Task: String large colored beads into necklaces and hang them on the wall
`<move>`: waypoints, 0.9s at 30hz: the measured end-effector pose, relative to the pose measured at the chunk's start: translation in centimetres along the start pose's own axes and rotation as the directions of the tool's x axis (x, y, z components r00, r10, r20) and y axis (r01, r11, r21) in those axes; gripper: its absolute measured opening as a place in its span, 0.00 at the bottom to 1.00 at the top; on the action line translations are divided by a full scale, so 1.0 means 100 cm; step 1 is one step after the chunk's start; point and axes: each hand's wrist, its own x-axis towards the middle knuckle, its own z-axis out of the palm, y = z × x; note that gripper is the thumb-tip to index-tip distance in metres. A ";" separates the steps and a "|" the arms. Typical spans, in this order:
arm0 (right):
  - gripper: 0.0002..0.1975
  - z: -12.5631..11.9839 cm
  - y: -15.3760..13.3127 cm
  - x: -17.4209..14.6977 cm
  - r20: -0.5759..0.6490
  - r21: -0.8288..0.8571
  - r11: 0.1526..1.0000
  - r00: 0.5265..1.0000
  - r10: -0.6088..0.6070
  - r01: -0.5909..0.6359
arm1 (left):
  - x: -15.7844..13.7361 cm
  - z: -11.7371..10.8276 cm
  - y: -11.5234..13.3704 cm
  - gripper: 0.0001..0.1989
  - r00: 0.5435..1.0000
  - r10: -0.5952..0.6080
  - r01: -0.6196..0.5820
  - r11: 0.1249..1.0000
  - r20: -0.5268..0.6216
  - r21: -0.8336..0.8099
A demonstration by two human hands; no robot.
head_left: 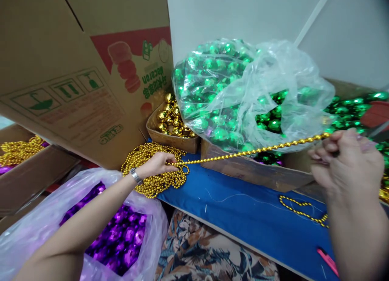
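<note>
A strand of gold beads (pixel 243 154) stretches taut between my two hands above the blue table surface. My left hand (pixel 161 164), with a metal watch on its wrist, pinches the strand beside a heap of gold bead strings (pixel 152 184). At the right, my right hand (pixel 349 159) is closed around the strand's other end; its fingers partly hide what lies in the grip. Below the right hand, a loose loop of gold beads (pixel 299 212) rests on the blue cloth (pixel 231 204).
A clear bag of green faceted balls (pixel 219 82) sits in a cardboard tray behind the strand. Gold balls (pixel 173 117) fill a small box. Purple balls (pixel 121 240) lie in a bag at front left. A printed carton (pixel 75 82) stands behind; a pink tool (pixel 327 260) lies right.
</note>
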 end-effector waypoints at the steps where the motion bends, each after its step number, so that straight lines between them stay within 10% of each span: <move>1: 0.15 -0.002 0.000 0.000 -0.002 0.000 1.000 1.000 -0.018 0.018 | -0.002 0.000 0.000 0.11 1.000 0.012 -0.012 1.000 0.002 0.005; 19: 0.21 -0.014 0.031 -0.004 -0.053 -0.069 0.995 0.996 0.071 -0.074 | -0.015 0.011 -0.020 0.14 0.951 -0.046 0.221 0.795 0.307 -0.565; 23: 0.22 0.014 0.027 -0.010 0.017 -0.072 0.997 0.999 -0.030 0.031 | -0.008 0.007 -0.024 0.11 0.986 -0.079 0.103 0.982 0.149 -0.159; 27: 0.19 0.055 0.030 -0.025 0.159 -0.100 0.985 0.979 -0.127 0.143 | 0.010 0.004 -0.020 0.10 0.993 -0.109 0.115 0.949 -0.034 0.292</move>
